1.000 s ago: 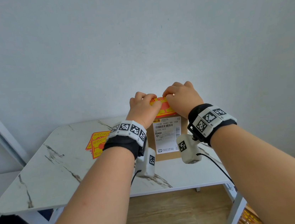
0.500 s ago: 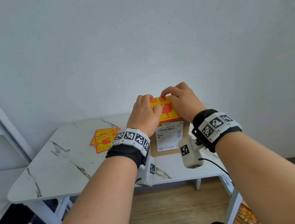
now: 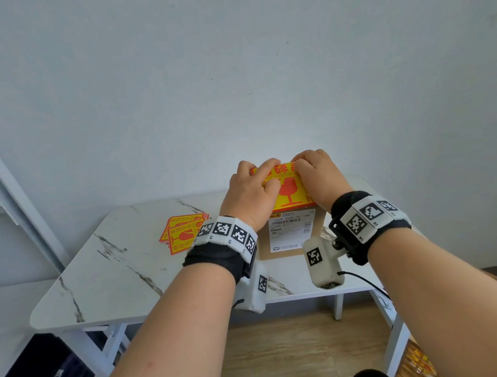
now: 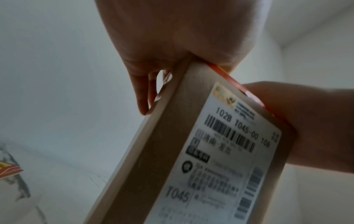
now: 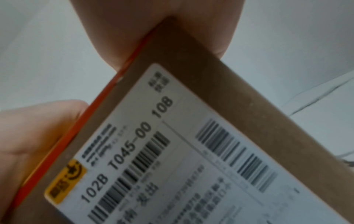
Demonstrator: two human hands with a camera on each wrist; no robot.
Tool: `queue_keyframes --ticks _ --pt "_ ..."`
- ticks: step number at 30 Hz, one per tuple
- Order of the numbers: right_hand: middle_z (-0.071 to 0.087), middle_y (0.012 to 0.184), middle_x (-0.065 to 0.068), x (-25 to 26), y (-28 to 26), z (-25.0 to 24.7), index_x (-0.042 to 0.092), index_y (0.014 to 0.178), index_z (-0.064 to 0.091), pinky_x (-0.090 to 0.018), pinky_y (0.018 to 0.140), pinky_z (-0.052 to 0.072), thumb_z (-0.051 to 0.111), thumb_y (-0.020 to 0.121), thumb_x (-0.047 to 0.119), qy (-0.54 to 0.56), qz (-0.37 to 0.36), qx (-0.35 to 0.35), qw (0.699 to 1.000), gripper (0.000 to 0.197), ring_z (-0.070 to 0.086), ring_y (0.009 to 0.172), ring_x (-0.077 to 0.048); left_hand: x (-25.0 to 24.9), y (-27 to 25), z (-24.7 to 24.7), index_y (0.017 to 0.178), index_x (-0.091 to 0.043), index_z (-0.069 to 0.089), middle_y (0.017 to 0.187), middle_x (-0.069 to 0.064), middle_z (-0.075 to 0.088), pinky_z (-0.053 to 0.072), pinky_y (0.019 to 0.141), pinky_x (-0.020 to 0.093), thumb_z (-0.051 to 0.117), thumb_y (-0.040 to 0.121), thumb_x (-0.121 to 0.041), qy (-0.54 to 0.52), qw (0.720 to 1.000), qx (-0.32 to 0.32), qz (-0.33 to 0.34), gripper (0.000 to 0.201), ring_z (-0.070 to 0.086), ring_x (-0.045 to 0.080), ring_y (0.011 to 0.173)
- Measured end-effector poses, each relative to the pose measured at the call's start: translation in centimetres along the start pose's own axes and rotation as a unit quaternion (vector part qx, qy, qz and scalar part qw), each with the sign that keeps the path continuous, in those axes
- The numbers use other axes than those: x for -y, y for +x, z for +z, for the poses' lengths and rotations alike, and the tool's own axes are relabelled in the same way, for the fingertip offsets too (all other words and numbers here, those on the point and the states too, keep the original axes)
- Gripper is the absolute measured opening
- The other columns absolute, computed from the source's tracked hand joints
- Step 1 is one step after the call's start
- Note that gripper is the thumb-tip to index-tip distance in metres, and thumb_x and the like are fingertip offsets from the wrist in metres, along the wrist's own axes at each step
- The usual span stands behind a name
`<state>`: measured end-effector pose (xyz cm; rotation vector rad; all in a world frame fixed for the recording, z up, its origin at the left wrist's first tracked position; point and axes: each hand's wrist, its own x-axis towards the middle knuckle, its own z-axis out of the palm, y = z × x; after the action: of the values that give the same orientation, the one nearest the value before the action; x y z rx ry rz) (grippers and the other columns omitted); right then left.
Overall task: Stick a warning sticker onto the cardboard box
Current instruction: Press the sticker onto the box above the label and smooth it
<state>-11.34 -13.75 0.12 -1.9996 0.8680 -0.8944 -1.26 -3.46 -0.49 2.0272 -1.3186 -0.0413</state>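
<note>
White marbled surface (image 3: 110,268) bears a brown cardboard box (image 4: 168,144). The red-and-yellow warning sticker (image 3: 288,194) lies on top, with the left hand (image 3: 249,194) and right hand (image 3: 321,176) pinching its far edge; smoothing it down seems all that's left.

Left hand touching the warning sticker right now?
Touching. The head view shows the left hand with its fingers curled onto the sticker atop the box.
</note>
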Motion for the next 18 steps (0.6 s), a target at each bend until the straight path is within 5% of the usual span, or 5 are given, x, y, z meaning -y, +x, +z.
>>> queue_keyframes --ticks 4,8,11,14,18 --pt "0.057 0.109 -0.009 -0.4 -0.3 -0.3 0.016 0.105 0.064 -0.033 0.078 0.044 0.033 0.090 0.019 0.064 0.013 -0.010 0.998 0.034 0.056 0.095 -0.022 -0.3 0.4 -0.2 0.126 -0.039 0.050 0.108 -0.002 0.038 0.044 0.100 0.043 0.033 0.092 -0.030 -0.033 0.999 0.009 -0.013 0.039 0.041 0.021 0.118" --pt "0.064 0.084 -0.004 -0.6 -0.4 -0.4 0.016 0.097 0.065 -0.027 0.060 0.047 0.033 0.090 0.013 0.149 0.047 0.000 0.988 0.033 0.059 0.073 -0.019 0.0 0.5 0.2 0.126 -0.036 0.053 0.112 -0.001 0.040 0.044 0.096 0.034 0.030 0.096 -0.028 -0.087 0.996 -0.001 -0.024 0.039 0.039 0.019 0.121" --pt "0.060 0.079 -0.002 -0.7 -0.5 -0.6 0.017 0.102 0.063 -0.022 0.052 0.046 0.034 0.093 0.011 0.156 0.049 -0.006 0.986 0.031 0.057 0.065 -0.016 0.0 0.9 -0.1 0.120 -0.039 0.058 0.116 0.003 0.043 0.050 0.096 0.041 0.034 0.090 -0.030 -0.163 0.984 0.014 -0.065 0.040 0.045 0.024 0.122" --pt "0.055 0.071 -0.001 -0.8 -0.6 -0.6 0.021 0.107 0.060 -0.018 0.044 0.045 0.034 0.095 0.009 0.165 0.039 -0.012 0.985 0.030 0.054 0.058 -0.017 -0.2 1.1 -0.6 0.118 -0.036 0.060 0.118 0.009 0.045 0.058 0.077 0.036 0.040 0.084 -0.024 -0.208 0.974 0.038 -0.086 0.042 0.056 0.028 0.114" --pt "0.061 0.077 -0.001 -0.8 -0.6 -0.3 0.019 0.097 0.061 -0.025 0.055 0.048 0.037 0.096 0.011 0.160 0.030 -0.016 0.986 0.025 0.058 0.066 -0.018 0.2 1.3 -0.7 0.116 -0.031 0.058 0.120 0.011 0.048 0.048 0.055 0.024 0.044 0.088 -0.018 -0.230 0.969 0.047 -0.083 0.034 0.062 0.027 0.105"
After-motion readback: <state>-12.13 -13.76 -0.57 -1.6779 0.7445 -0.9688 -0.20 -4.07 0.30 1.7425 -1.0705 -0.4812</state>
